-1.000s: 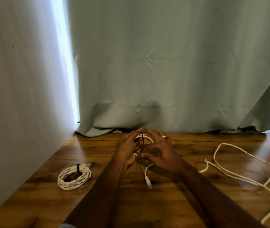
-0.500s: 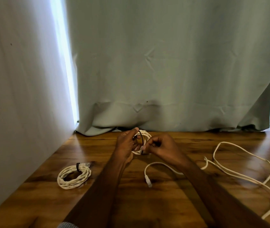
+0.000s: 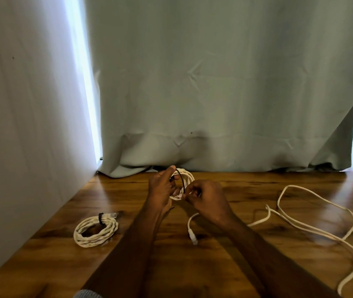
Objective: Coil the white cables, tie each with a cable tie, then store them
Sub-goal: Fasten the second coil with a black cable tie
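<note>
Head view: right hand (image 3: 209, 201) pinches the tail of the black cable tie (image 3: 181, 179) at the coil's near side; left hand (image 3: 162, 190) grips the white coil (image 3: 185, 181), held above the table (image 3: 236, 265). Tie arcs upright across the coil. Since a second ago, the hands have parted, exposing the coil.

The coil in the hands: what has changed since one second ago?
The right hand drew back off the coil toward the person and now pinches the black tie at the coil's near edge. The left hand still holds the coil. The tied coil and loose cable stayed put.
</note>
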`<state>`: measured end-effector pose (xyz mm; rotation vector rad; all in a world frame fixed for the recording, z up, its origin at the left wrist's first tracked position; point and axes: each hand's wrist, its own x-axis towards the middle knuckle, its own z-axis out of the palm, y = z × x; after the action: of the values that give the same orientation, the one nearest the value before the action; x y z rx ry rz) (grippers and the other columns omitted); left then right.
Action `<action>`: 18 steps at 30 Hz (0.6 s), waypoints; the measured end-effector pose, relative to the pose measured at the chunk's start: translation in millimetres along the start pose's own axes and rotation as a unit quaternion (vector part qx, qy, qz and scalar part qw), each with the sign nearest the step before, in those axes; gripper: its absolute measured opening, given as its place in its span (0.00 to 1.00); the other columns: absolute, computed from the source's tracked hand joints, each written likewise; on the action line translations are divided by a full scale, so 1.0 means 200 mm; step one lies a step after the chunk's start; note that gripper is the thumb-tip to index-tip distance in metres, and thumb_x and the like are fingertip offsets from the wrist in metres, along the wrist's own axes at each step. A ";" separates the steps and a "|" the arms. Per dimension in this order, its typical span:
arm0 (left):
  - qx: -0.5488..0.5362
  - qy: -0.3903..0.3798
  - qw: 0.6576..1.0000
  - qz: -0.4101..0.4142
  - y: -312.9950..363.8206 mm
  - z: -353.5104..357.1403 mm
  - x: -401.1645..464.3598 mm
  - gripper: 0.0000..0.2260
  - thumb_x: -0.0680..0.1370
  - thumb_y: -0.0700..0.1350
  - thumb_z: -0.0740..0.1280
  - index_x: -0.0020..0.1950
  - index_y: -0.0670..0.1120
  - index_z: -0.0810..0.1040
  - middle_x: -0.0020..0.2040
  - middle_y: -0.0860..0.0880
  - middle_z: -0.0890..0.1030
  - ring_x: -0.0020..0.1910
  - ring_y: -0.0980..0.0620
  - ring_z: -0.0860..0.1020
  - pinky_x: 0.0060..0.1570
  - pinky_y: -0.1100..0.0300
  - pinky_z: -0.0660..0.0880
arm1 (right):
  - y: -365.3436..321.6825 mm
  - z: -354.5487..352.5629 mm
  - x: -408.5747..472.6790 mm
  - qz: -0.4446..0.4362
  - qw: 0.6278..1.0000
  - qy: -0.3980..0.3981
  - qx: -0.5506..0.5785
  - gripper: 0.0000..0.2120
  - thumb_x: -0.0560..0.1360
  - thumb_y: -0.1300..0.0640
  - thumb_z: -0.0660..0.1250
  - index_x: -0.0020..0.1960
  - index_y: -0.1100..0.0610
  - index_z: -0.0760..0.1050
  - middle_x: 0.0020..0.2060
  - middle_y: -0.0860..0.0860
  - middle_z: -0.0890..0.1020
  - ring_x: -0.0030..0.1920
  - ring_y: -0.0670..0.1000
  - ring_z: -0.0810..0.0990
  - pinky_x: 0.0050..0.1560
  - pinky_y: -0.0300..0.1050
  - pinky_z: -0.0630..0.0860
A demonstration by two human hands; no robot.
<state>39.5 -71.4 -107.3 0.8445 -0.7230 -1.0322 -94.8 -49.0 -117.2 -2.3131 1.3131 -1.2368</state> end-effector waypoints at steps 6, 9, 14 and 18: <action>-0.006 0.007 1.000 -0.001 -0.02 -0.03 0.04 0.15 0.79 0.41 0.67 0.33 0.40 0.74 0.27 0.42 0.71 0.18 0.51 0.65 0.19 0.66 0.60 | -0.01 -0.03 0.03 0.071 0.986 -0.009 0.149 0.08 0.78 0.64 0.66 0.42 0.58 0.80 0.33 0.51 0.83 0.29 0.42 0.77 0.31 0.36 0.71; 0.003 0.005 1.000 -0.014 -0.03 -0.02 0.03 0.15 0.79 0.43 0.68 0.33 0.40 0.75 0.28 0.40 0.75 0.20 0.49 0.70 0.22 0.64 0.64 | -0.03 -0.08 0.04 0.092 0.950 0.008 0.299 0.07 0.82 0.65 0.63 0.47 0.63 0.77 0.33 0.56 0.82 0.27 0.47 0.77 0.27 0.38 0.71; 0.017 -0.033 0.999 -0.012 -0.03 0.00 -0.01 0.11 0.80 0.42 0.66 0.38 0.40 0.77 0.30 0.43 0.73 0.21 0.50 0.68 0.21 0.64 0.62 | -0.04 -0.09 0.04 0.069 0.922 0.072 0.375 0.07 0.81 0.67 0.63 0.45 0.62 0.76 0.36 0.59 0.84 0.30 0.51 0.79 0.31 0.42 0.78; 0.042 -0.041 0.998 -0.003 -0.02 0.02 -0.04 0.10 0.80 0.41 0.66 0.39 0.41 0.77 0.30 0.46 0.73 0.22 0.51 0.67 0.22 0.63 0.62 | -0.05 -0.10 0.05 0.046 0.922 0.110 0.369 0.05 0.81 0.68 0.64 0.46 0.67 0.76 0.37 0.62 0.84 0.29 0.52 0.78 0.31 0.42 0.78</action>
<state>30.9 -66.6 -109.9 0.8810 -0.8388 -1.0523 -101.8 -46.5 -94.8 -1.5956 0.7827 -1.6323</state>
